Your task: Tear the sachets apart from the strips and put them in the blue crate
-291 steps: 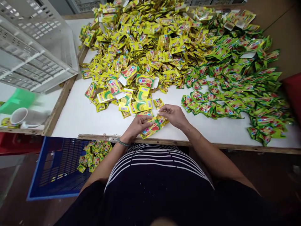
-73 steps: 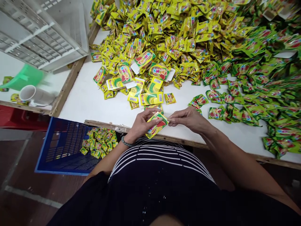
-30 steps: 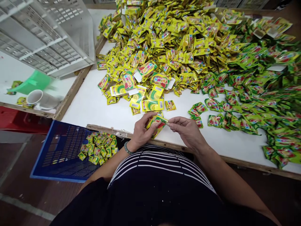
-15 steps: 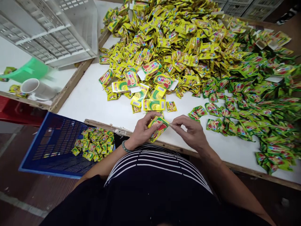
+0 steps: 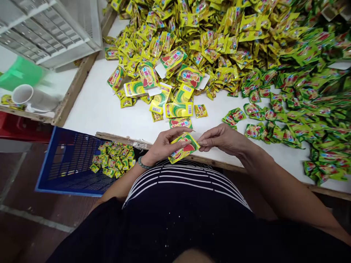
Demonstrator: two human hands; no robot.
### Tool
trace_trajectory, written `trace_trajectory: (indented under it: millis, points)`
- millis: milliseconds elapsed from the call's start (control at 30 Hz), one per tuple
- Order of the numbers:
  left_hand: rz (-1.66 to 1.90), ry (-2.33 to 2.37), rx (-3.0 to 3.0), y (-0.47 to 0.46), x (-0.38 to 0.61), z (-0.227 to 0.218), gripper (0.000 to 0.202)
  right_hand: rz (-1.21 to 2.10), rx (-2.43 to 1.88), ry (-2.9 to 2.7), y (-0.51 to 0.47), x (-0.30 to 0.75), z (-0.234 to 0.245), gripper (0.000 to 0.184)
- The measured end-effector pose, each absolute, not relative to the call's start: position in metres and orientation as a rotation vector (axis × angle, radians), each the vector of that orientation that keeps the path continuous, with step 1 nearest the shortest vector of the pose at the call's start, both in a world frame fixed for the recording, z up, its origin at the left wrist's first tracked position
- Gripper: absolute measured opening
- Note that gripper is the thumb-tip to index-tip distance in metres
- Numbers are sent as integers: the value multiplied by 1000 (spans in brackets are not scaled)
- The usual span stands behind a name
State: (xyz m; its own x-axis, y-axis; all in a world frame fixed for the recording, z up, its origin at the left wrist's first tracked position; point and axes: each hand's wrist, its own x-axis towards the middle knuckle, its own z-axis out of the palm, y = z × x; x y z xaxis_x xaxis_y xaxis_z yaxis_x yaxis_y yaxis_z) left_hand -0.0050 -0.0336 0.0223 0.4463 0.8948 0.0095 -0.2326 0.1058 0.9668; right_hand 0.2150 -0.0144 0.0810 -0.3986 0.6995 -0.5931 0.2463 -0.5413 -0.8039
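My left hand (image 5: pixel 168 144) is closed around a small yellow and green candy box (image 5: pixel 184 149) with a watermelon picture, held just over the table's front edge. The fingers of my right hand (image 5: pixel 216 138) pinch together at the box's right end; the flap there is mostly hidden by the fingertips. Just beyond my hands lie several more yellow boxes (image 5: pixel 178 109), some with white flaps standing out. A single yellow sachet (image 5: pixel 200 110) rests beside them on the white tabletop (image 5: pixel 109 113).
Behind the boxes rises a large heap of yellow sachets (image 5: pixel 214 44); green sachets (image 5: pixel 290 120) spread along the right. A blue crate (image 5: pixel 68 182) below the left edge holds filled-looking boxes (image 5: pixel 113 159). At left are a white crate (image 5: pixel 63 33), a white cup (image 5: pixel 35 98) and a wooden strip (image 5: pixel 76 84).
My right fingers have closed in against the box's right end, where a white flap showed before. The box is tilted a little flatter in my left hand. The whole view has shifted slightly.
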Motion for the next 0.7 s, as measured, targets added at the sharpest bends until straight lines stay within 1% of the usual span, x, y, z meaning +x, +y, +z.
trace_trajectory:
  millis: [167,367,467,633,700]
  points:
    - [904,711,1138,-33,-3,19,39,1996,-1488,-1244,-22,218,78,29]
    - [946,727,1175,-32,1,19,34,1829,-1550,-1353,-28,219,83,27]
    - [1025,772,1221,-30,2,20,34,1618,-1505,-1547,-29,213,89,26]
    - [1167,854,1266,-27,4,16,29,1065,-1344,-1763,-34,185,80,18]
    - [1163,915,1260,-28,-3,15,28,1015,-1278,-1786,-34,174,68,17]
